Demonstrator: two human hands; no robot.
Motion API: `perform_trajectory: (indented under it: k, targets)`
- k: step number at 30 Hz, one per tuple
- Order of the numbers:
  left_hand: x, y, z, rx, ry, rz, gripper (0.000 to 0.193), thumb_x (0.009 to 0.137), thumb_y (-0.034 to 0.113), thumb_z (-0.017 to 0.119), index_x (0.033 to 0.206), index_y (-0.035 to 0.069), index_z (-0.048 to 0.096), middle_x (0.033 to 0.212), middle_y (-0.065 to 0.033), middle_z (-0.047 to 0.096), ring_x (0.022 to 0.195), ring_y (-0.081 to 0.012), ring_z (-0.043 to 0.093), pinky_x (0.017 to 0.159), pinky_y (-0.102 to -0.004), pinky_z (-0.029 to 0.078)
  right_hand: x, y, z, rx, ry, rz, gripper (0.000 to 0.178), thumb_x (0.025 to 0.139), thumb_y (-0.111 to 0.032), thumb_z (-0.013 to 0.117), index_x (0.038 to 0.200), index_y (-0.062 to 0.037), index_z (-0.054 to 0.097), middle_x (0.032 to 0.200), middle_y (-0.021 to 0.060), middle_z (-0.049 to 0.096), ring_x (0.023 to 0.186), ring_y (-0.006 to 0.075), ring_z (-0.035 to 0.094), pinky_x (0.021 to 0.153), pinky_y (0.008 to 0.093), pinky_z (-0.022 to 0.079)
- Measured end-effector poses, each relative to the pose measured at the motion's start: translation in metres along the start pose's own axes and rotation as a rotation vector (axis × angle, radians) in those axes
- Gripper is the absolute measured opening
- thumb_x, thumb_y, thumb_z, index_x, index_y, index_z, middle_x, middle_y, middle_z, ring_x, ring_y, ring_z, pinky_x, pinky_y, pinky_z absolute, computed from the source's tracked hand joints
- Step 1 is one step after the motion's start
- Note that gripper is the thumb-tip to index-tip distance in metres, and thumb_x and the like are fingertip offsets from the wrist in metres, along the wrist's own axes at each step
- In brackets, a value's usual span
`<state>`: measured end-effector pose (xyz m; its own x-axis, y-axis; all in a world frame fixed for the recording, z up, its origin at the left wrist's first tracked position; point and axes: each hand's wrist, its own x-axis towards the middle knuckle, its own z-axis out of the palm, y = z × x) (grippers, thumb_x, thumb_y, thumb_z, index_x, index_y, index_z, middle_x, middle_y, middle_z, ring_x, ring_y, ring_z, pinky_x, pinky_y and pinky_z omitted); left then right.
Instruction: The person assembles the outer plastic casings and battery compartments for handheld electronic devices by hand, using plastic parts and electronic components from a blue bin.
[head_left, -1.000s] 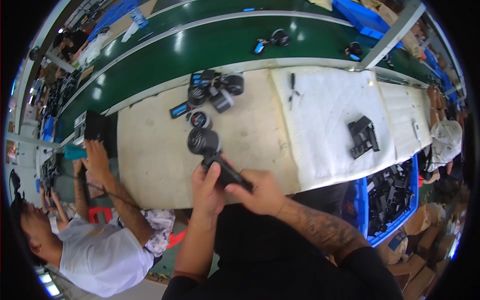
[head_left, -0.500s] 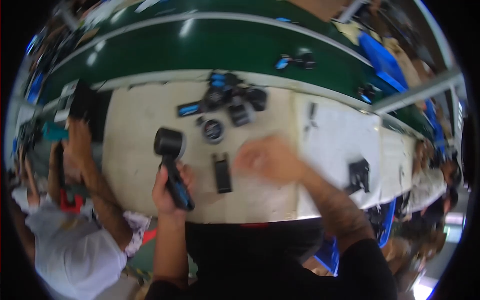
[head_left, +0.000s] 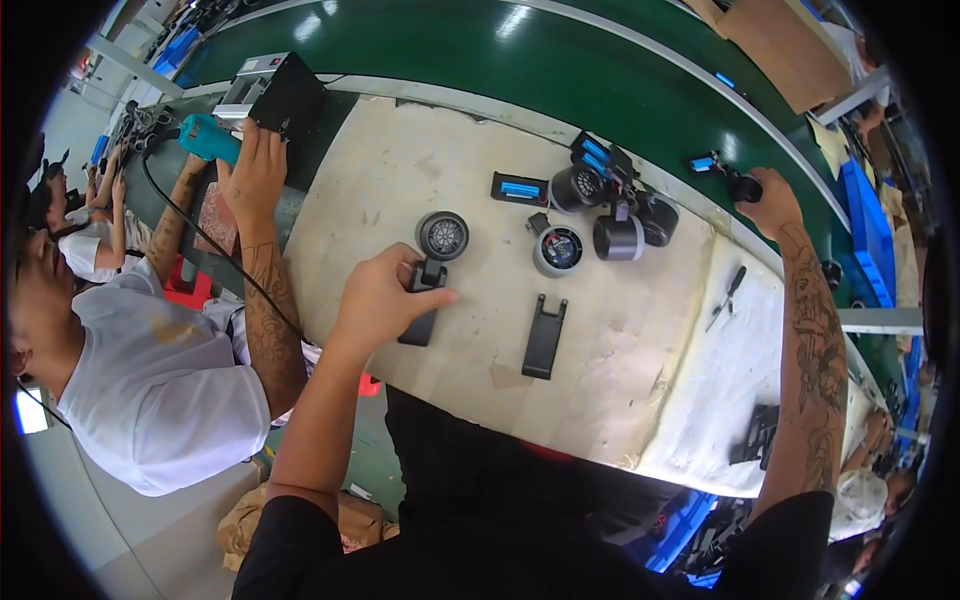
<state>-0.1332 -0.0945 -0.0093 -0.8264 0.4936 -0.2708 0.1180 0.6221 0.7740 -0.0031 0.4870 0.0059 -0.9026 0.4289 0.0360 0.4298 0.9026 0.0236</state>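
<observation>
A black hair-dryer body with a round head lies on the beige table mat. My left hand grips its handle, fingers wrapped over it. My right hand is stretched far out to the green conveyor belt and closes on a small black part with a blue piece. Between my hands, a loose black handle shell lies flat on the mat.
A cluster of black and grey dryer parts and a round part sit at the mat's far side. A hand tool and a black part lie on the white mat. A co-worker's hand works at left; blue bins stand right.
My left hand has laid the dryer body down on the mat. My right hand has left the middle of the table and reached out to the belt.
</observation>
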Motion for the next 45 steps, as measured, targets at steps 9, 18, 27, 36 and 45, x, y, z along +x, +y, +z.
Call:
perform_trajectory:
  k: [9, 18, 27, 36, 45]
  targets:
    - [0.008, 0.004, 0.000, 0.571, 0.396, 0.340, 0.043, 0.071, 0.035, 0.090, 0.090, 0.002, 0.069, 0.073, -0.0129, 0.069, 0.067, -0.0295, 0.068, 0.062, -0.0417, 0.052, -0.138, -0.066, -0.113, 0.509, 0.255, 0.028, 0.050, 0.076, -0.008, 0.081, 0.122, -0.0075, 0.061, 0.106, 0.0121, 0.071, 0.094, 0.0235, 0.067, 0.087, 0.0359, 0.052]
    - [-0.002, 0.018, 0.006, 0.634, 0.392, 0.291, 0.049, 0.077, 0.044, 0.084, 0.102, 0.004, 0.071, 0.098, -0.0158, 0.073, 0.090, -0.0367, 0.069, 0.079, -0.0458, 0.054, -0.282, -0.112, -0.163, 0.643, 0.304, -0.045, 0.057, 0.066, -0.002, 0.085, 0.119, -0.0033, 0.062, 0.111, 0.0092, 0.070, 0.104, 0.0207, 0.065, 0.091, 0.0334, 0.049]
    - [-0.082, 0.124, 0.113, -0.777, -0.469, 0.576, 0.066, 0.106, 0.051, 0.033, 0.120, -0.005, 0.065, 0.113, -0.0124, 0.072, 0.115, -0.0236, 0.063, 0.105, -0.0366, 0.042, -0.281, -0.168, -0.157, 1.311, -0.099, -0.394, 0.064, 0.072, -0.004, 0.088, 0.130, -0.0036, 0.060, 0.118, 0.0069, 0.065, 0.112, 0.0189, 0.064, 0.101, 0.0354, 0.048]
    - [-0.116, 0.114, 0.117, -0.931, -1.142, 0.174, 0.062, 0.099, 0.043, 0.054, 0.128, -0.012, 0.059, 0.100, -0.0247, 0.069, 0.093, -0.0329, 0.069, 0.086, -0.0429, 0.053, -0.274, -0.167, -0.139, 1.640, -0.316, -0.285, 0.067, 0.075, 0.000, 0.086, 0.134, -0.0040, 0.056, 0.118, 0.0043, 0.066, 0.115, 0.0171, 0.063, 0.105, 0.0346, 0.046]
    - [-0.116, 0.122, 0.121, -1.208, -1.386, 0.080, 0.050, 0.101, 0.030, 0.060, 0.139, 0.000, 0.050, 0.113, -0.0162, 0.064, 0.100, -0.0220, 0.065, 0.089, -0.0357, 0.052, -0.256, -0.176, -0.155, 1.493, -0.417, -0.503, 0.064, 0.075, 0.004, 0.083, 0.133, -0.0049, 0.056, 0.117, 0.0044, 0.065, 0.113, 0.0159, 0.061, 0.103, 0.0343, 0.045]
